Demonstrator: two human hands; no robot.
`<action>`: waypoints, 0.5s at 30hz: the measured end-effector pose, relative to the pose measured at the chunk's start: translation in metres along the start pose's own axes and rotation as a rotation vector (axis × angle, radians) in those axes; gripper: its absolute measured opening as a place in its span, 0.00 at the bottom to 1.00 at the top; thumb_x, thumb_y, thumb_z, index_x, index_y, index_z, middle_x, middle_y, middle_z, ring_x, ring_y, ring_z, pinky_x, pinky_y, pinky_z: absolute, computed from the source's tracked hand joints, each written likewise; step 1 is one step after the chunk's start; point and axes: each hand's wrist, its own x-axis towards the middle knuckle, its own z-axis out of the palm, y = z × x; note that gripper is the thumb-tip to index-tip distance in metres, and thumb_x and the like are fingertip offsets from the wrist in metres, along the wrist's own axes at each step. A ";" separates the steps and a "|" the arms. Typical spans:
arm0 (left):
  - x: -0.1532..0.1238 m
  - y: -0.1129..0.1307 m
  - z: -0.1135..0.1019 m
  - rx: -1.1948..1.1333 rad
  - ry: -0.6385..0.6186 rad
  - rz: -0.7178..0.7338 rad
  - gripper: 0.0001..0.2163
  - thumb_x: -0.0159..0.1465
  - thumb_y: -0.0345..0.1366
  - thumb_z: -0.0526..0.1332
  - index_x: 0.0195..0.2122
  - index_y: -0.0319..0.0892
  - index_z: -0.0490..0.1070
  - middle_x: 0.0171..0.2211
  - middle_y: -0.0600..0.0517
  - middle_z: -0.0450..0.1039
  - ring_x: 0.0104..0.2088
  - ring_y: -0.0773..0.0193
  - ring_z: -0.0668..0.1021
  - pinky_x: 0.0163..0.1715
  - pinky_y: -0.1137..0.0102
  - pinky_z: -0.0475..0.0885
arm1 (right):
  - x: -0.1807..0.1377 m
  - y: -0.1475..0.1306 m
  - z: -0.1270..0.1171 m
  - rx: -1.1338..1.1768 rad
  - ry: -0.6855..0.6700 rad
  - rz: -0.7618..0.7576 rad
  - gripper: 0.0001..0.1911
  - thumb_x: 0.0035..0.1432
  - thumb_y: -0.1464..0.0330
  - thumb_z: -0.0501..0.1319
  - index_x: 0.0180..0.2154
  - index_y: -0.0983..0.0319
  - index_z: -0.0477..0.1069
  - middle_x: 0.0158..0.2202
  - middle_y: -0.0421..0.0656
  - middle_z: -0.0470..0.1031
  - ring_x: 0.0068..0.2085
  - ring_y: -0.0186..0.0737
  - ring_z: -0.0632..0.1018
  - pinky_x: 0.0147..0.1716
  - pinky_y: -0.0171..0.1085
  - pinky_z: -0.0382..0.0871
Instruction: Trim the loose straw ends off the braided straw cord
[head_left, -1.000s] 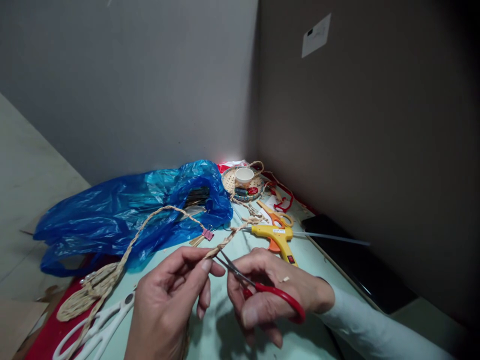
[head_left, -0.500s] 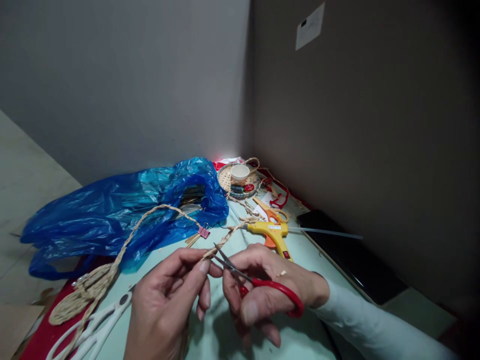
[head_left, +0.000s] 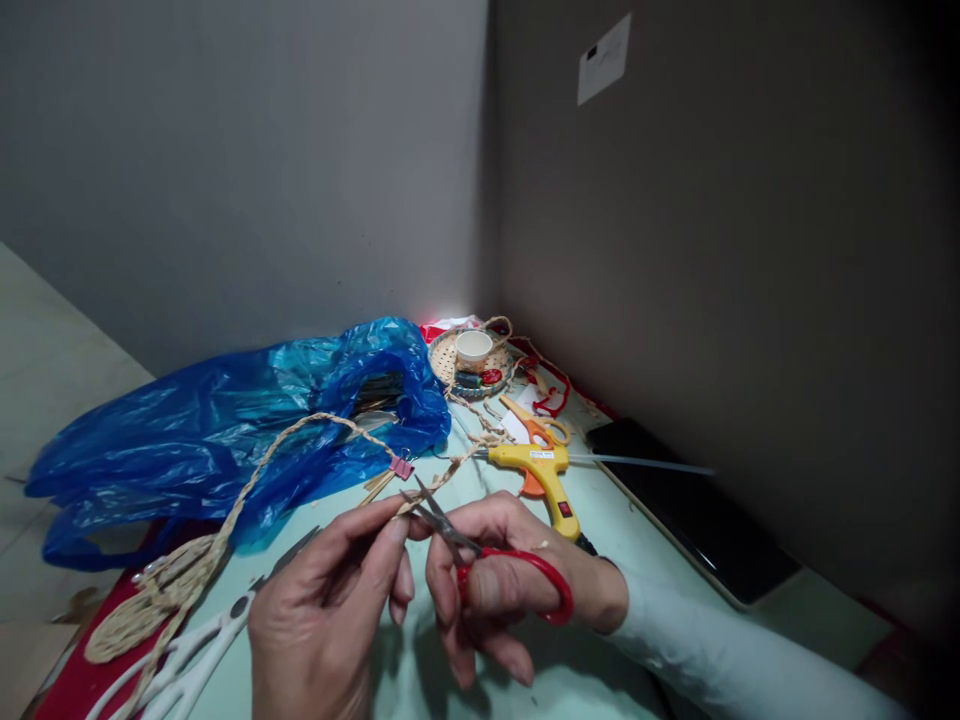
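Observation:
Between thumb and forefinger, my left hand (head_left: 330, 600) pinches a braided straw cord (head_left: 442, 482) that runs away toward the glue gun's tip. Red-handled scissors (head_left: 517, 560) are in my right hand (head_left: 495, 590), thumb and fingers through the loops. Their blades are parted at the cord, just beyond my left fingertips. Past my hands, a pink binder clip (head_left: 401, 467) grips the end of another braid (head_left: 277, 450). That braid leads left to a coiled straw piece (head_left: 157, 595). White-handled scissors (head_left: 202, 650) lie beside my left hand.
A blue plastic bag (head_left: 247, 410) spreads across the back left. A yellow glue gun (head_left: 540, 465) with a long glue stick lies behind my right hand, near orange scissors (head_left: 536, 425). A dark tablet-like slab (head_left: 690, 510) is at right. A woven tray (head_left: 442, 352) holds a white cup (head_left: 474, 346).
The scissors have shifted slightly left along with my right hand, and their blades are spread wider at the cord. My left hand keeps its pinch. The whole view has shifted a little.

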 end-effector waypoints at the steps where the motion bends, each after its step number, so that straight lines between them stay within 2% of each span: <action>1: 0.000 0.000 0.000 -0.027 -0.003 -0.004 0.10 0.54 0.40 0.72 0.36 0.44 0.82 0.18 0.57 0.72 0.20 0.67 0.74 0.21 0.75 0.73 | 0.000 0.000 0.001 0.007 -0.004 -0.003 0.24 0.53 0.51 0.67 0.33 0.68 0.69 0.27 0.42 0.75 0.16 0.25 0.71 0.13 0.23 0.62; 4: 0.000 -0.002 -0.002 -0.128 -0.020 -0.036 0.09 0.52 0.40 0.73 0.34 0.44 0.82 0.19 0.56 0.73 0.20 0.69 0.73 0.22 0.77 0.72 | 0.000 0.001 0.003 0.031 -0.010 -0.004 0.25 0.53 0.51 0.67 0.32 0.67 0.68 0.26 0.41 0.75 0.16 0.26 0.71 0.13 0.24 0.63; 9: 0.002 0.003 -0.004 -0.221 -0.028 -0.093 0.10 0.50 0.40 0.75 0.33 0.44 0.83 0.20 0.56 0.73 0.20 0.72 0.71 0.21 0.79 0.71 | -0.001 0.002 0.004 -0.049 0.063 0.003 0.16 0.57 0.60 0.67 0.33 0.67 0.70 0.26 0.39 0.75 0.15 0.22 0.68 0.14 0.22 0.61; 12: 0.005 0.006 -0.004 -0.231 -0.041 -0.104 0.10 0.50 0.40 0.75 0.32 0.44 0.83 0.24 0.55 0.76 0.20 0.74 0.70 0.21 0.81 0.70 | -0.003 0.000 0.004 -0.108 0.101 0.017 0.13 0.58 0.62 0.66 0.34 0.67 0.71 0.24 0.37 0.75 0.14 0.21 0.66 0.14 0.22 0.60; 15: 0.005 0.008 -0.003 -0.230 -0.066 -0.099 0.10 0.50 0.40 0.75 0.32 0.44 0.82 0.26 0.54 0.78 0.19 0.75 0.69 0.20 0.81 0.68 | -0.003 -0.004 0.005 -0.187 0.113 0.022 0.14 0.54 0.61 0.69 0.32 0.66 0.71 0.23 0.37 0.74 0.15 0.23 0.68 0.13 0.23 0.60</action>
